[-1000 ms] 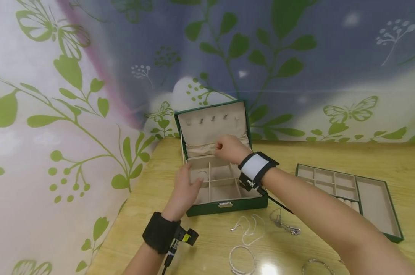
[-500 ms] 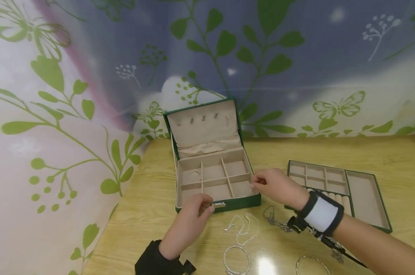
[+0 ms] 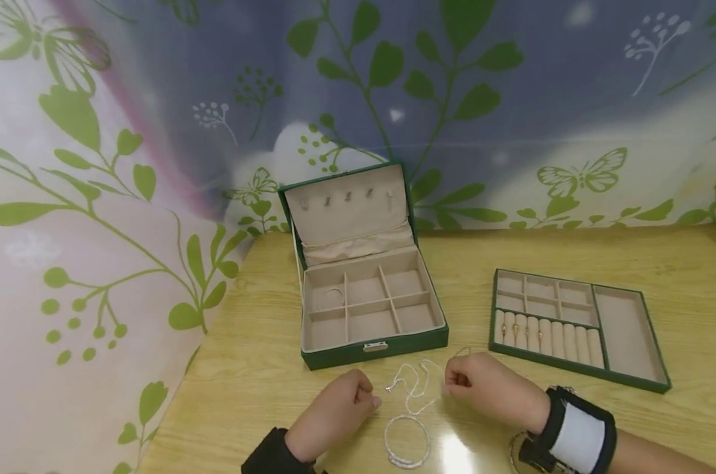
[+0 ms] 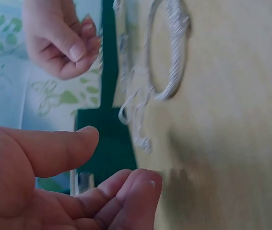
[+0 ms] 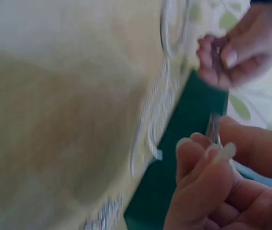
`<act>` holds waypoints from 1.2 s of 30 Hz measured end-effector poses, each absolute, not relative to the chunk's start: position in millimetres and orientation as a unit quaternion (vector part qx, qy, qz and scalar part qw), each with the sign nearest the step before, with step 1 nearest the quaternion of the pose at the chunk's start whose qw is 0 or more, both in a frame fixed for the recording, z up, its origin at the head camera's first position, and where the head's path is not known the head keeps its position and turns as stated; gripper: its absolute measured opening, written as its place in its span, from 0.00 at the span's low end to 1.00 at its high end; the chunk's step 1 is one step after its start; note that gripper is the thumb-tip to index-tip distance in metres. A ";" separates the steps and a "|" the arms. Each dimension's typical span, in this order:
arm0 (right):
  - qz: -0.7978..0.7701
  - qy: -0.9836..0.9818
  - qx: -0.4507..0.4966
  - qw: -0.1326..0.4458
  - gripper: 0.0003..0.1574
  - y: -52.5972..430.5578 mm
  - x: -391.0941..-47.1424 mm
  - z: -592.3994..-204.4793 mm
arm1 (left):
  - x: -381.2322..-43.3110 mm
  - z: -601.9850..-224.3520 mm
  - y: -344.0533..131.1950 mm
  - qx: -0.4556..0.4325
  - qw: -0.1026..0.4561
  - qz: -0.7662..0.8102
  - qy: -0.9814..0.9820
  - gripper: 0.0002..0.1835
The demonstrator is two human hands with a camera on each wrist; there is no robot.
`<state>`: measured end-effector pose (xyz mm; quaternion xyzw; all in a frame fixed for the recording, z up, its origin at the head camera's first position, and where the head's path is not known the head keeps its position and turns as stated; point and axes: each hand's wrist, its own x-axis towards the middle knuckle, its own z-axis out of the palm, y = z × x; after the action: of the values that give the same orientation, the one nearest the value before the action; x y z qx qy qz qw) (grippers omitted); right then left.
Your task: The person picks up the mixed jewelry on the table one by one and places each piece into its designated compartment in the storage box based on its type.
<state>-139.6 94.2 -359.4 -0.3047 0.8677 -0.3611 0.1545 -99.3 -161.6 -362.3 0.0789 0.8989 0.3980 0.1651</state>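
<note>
My left hand [image 3: 336, 411] hovers just in front of the green jewelry box [image 3: 334, 358], fingers loosely curled with nothing in them. In the left wrist view its thumb and fingertips stand apart. My right hand [image 3: 494, 392] is over the table to the right of the thin silver necklace [image 3: 413, 388], its fingertips close to the chain's right side. Seen from the right wrist, the fingers [image 5: 200, 177] are half curled and hold nothing. Between the hands, nearer me, lies a silver bangle [image 3: 402, 463]. A second chain is mostly hidden behind the right hand.
The box's lid [image 3: 346, 217] leans back; a thin silvery hoop [image 3: 334, 290] lies in its rear left compartment. To the right lies a green-edged tray [image 3: 630, 382] with several rings on its cushions [image 3: 527, 332]. Another bracelet [image 3: 514, 451] shows partly behind the right wrist.
My right hand has come from over the box, down past its right side, to beside the necklace. My left hand has left the box's left side for the table in front.
</note>
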 end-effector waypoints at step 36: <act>-0.333 0.867 -0.288 0.235 0.28 56.9 -114.6 -373.6 | -85.0 -383.8 -136.1 0.094 0.188 0.424 0.881 0.09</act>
<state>-114.6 56.9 -373.6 -0.2882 0.8667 -0.3325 0.2347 -85.0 -136.1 -383.8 0.0944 0.8808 0.4243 0.1879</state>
